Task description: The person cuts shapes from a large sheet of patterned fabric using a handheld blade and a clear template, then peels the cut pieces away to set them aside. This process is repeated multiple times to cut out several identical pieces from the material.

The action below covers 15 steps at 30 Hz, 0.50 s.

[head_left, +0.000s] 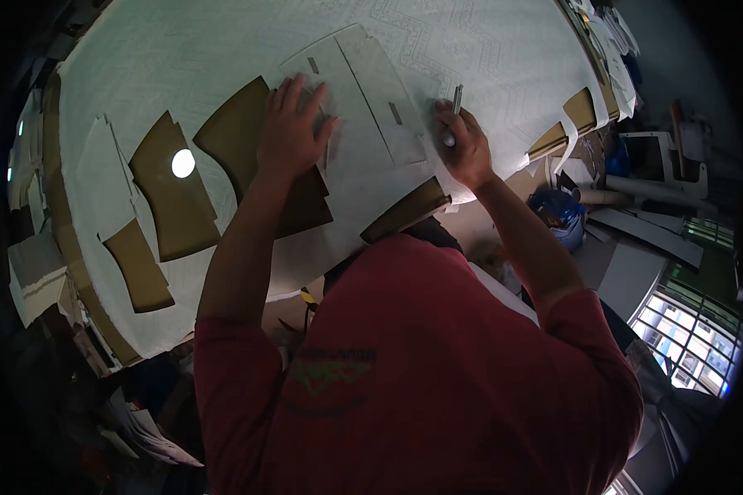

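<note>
My left hand (293, 132) lies with spread fingers over the left edge of a pale, see-through pattern template (367, 91), which has a dark line down it and short slots. Under and beside that hand is a brown curved pattern piece (239, 124). Just right of the template, my right hand (469, 150) is closed round a slim silver pen-like tool (457, 99), its upper end pointing away from me. The tool's exact kind cannot be made out. Both hands rest on or close above the pale patterned sheet (504, 74) covering the table.
More brown pieces (173, 198) lie to the left, one with a bright white round spot. A small brown piece (144, 264) is near the left edge; another (404, 210) lies at the front edge. White strips (570, 136) hang at right, above a blue bundle (560, 216).
</note>
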Each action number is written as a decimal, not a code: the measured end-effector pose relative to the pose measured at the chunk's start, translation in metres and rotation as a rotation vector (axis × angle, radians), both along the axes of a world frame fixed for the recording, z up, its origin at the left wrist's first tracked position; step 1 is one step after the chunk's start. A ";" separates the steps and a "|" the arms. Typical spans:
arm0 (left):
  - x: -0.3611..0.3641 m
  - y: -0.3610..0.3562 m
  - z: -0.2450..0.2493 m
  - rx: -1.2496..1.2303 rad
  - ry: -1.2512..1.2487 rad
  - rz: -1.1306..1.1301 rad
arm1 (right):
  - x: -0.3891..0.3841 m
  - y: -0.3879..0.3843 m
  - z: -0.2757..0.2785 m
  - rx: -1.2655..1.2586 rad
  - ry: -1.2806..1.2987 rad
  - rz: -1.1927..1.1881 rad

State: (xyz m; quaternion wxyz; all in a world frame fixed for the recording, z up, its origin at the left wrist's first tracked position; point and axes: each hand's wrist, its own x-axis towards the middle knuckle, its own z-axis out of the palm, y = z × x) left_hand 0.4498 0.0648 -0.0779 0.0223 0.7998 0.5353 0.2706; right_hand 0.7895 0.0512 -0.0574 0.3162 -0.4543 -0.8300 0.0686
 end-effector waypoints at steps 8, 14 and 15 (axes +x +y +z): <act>-0.001 -0.001 -0.007 0.030 -0.028 0.046 | 0.004 0.000 -0.004 0.009 0.004 0.051; -0.009 0.003 -0.007 0.016 -0.001 -0.015 | 0.005 -0.010 -0.006 -0.070 0.094 0.165; -0.012 0.003 -0.005 -0.016 0.026 -0.020 | 0.005 -0.014 -0.005 -0.100 0.111 0.192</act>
